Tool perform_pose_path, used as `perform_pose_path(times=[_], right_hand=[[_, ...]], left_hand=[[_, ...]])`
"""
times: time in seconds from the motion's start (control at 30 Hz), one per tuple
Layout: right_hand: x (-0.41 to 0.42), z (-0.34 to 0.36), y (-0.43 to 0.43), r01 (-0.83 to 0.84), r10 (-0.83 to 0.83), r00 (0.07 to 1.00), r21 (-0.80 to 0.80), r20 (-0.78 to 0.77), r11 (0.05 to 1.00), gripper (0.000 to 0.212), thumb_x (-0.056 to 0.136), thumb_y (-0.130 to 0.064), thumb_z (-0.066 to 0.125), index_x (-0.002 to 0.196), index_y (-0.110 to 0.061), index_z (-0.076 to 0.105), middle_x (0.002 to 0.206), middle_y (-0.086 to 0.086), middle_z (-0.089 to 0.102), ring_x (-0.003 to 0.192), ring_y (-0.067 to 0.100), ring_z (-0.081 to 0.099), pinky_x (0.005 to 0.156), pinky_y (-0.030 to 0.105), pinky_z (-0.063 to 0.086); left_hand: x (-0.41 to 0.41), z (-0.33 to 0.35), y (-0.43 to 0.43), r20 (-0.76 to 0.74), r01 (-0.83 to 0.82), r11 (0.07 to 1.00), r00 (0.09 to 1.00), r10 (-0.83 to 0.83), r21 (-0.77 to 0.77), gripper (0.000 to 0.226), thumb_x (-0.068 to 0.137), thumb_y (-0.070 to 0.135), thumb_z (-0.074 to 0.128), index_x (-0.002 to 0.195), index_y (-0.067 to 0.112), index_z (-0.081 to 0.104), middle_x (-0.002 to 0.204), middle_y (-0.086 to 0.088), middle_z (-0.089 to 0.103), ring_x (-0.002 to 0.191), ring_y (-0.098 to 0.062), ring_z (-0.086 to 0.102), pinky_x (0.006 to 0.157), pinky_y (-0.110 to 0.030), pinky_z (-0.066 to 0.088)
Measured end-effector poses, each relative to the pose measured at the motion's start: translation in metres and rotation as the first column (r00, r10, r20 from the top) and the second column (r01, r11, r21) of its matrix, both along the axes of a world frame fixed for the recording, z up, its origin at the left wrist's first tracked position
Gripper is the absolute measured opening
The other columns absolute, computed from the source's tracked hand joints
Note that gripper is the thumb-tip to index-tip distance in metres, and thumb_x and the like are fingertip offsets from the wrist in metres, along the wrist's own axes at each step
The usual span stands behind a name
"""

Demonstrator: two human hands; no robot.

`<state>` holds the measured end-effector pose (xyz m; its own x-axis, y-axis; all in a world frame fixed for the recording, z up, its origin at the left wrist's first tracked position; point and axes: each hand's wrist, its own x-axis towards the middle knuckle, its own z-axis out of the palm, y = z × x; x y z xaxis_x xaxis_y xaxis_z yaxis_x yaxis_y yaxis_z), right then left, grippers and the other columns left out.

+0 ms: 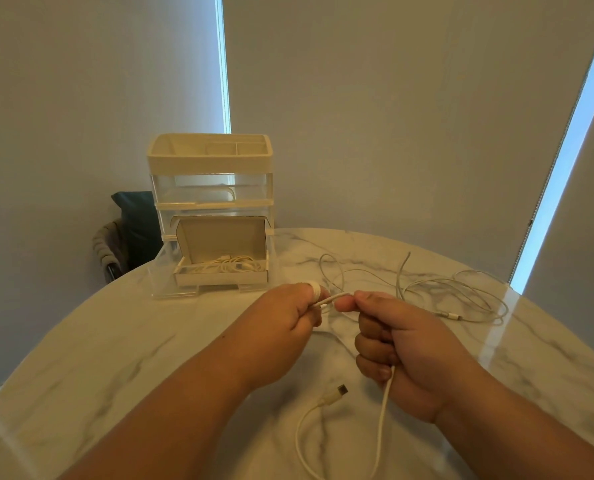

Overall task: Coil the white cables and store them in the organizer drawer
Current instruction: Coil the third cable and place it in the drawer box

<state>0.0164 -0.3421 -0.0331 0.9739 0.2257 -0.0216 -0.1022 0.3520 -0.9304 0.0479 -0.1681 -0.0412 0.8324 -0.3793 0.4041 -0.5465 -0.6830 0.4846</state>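
My left hand [288,315] and right hand [413,355] both pinch one white cable [382,420] at frame centre, stretched, I think, to start a coil; the open organizer drawer [164,275] stands at centre left.

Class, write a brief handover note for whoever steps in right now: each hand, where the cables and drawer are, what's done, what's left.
Left hand: pinches the held cable, a turn apparently round one finger.
Right hand: grips the same cable; its free end lies on the table.
Organizer: bottom drawer pulled out, open box inside holding a coiled cable.
Loose cable: sprawled on the table, right side.
Done: at least one coil stored.
To do: finish this coil, coil the loose one, store both, likely close the drawer.
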Motion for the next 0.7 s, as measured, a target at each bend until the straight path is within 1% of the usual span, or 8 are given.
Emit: perform_pose_path(times=[0.07,0.2,0.27,0.3,0.4,0.47,0.57,0.7], right_hand=[[0.0000,-0.0003,-0.0003,-0.006,0.006,1.000,-0.009,0.008,1.000,0.025,0.079,-0.028,0.059,0.082,-0.007,0.074,0.054,-0.004,0.021,0.039,0.008,0.017,0.040,0.021,0.015],[-0.0021,-0.0003,0.0011,-0.026,0.027,0.999,-0.063,0.023,0.998,0.026,0.078,-0.028,0.059,0.082,-0.009,0.076,0.055,-0.003,0.023,0.041,0.008,0.018,0.040,0.021,0.016],[-0.0019,0.0000,0.0008,-0.025,0.028,0.999,-0.077,0.027,0.997,0.025,0.081,-0.027,0.059,0.082,-0.009,0.076,0.055,-0.003,0.024,0.042,0.008,0.018,0.040,0.021,0.016],[-0.0014,-0.0002,0.0005,-0.021,0.023,0.999,-0.080,0.028,0.997,0.025,0.085,-0.025,0.058,0.081,-0.009,0.076,0.054,-0.003,0.024,0.042,0.008,0.018,0.040,0.021,0.016],[0.0021,-0.0016,-0.0018,0.002,-0.002,1.000,-0.055,0.012,0.998,0.030,0.096,-0.021,0.052,0.084,-0.007,0.074,0.053,-0.004,0.024,0.040,0.008,0.019,0.038,0.020,0.017],[0.0027,-0.0021,-0.0027,0.001,0.000,1.000,-0.046,0.012,0.999,0.026,0.094,-0.022,0.053,0.088,-0.004,0.071,0.053,-0.004,0.024,0.040,0.008,0.019,0.038,0.020,0.018],[0.0005,-0.0014,-0.0016,-0.042,0.045,0.998,-0.059,0.053,0.997,0.026,0.083,-0.026,0.058,0.087,-0.005,0.073,0.054,-0.003,0.023,0.041,0.008,0.019,0.040,0.021,0.017],[0.0040,-0.0005,-0.0028,-0.021,0.027,0.995,-0.062,0.092,0.998,0.032,0.079,-0.025,0.059,0.093,0.001,0.070,0.054,-0.002,0.022,0.042,0.008,0.019,0.041,0.024,0.017]], left_hand=[[-0.0004,0.0012,0.0011,-0.009,-0.007,1.000,1.000,0.008,0.020,0.017,0.099,0.022,0.046,0.089,0.029,0.058,0.083,0.013,0.059,0.079,-0.001,0.054,0.068,-0.023,0.042],[-0.0012,0.0005,0.0016,-0.031,-0.009,1.000,0.999,0.009,0.021,0.023,0.101,0.015,0.041,0.105,0.031,0.058,0.096,0.019,0.060,0.089,0.005,0.055,0.073,-0.007,0.038],[-0.0029,-0.0001,-0.0005,-0.040,-0.013,1.000,0.999,0.014,0.023,0.030,0.102,0.013,0.036,0.121,0.026,0.055,0.109,0.015,0.058,0.096,0.002,0.054,0.078,-0.005,0.038],[-0.0038,-0.0003,-0.0015,-0.046,-0.015,0.999,0.999,0.017,0.028,0.031,0.102,0.012,0.035,0.123,0.025,0.054,0.108,0.014,0.057,0.096,0.001,0.053,0.079,-0.007,0.039],[-0.0054,0.0009,-0.0026,-0.049,-0.014,0.998,0.999,0.017,0.067,0.028,0.099,0.010,0.035,0.108,0.024,0.057,0.097,0.013,0.057,0.091,-0.002,0.054,0.084,-0.024,0.047],[-0.0033,-0.0002,-0.0016,-0.078,-0.004,0.997,0.997,0.010,0.072,0.026,0.099,0.011,0.037,0.107,0.023,0.059,0.100,0.011,0.061,0.094,-0.004,0.058,0.087,-0.031,0.049],[0.0000,-0.0032,0.0014,-0.126,-0.008,0.998,0.992,0.016,0.062,0.026,0.099,0.013,0.042,0.108,0.024,0.063,0.104,0.014,0.065,0.098,0.000,0.061,0.090,-0.032,0.051],[-0.0015,-0.0005,0.0031,-0.212,0.022,0.993,0.976,-0.046,-0.114,0.026,0.097,0.006,0.048,0.100,0.024,0.067,0.102,0.014,0.070,0.093,0.008,0.064,0.089,-0.026,0.053]])
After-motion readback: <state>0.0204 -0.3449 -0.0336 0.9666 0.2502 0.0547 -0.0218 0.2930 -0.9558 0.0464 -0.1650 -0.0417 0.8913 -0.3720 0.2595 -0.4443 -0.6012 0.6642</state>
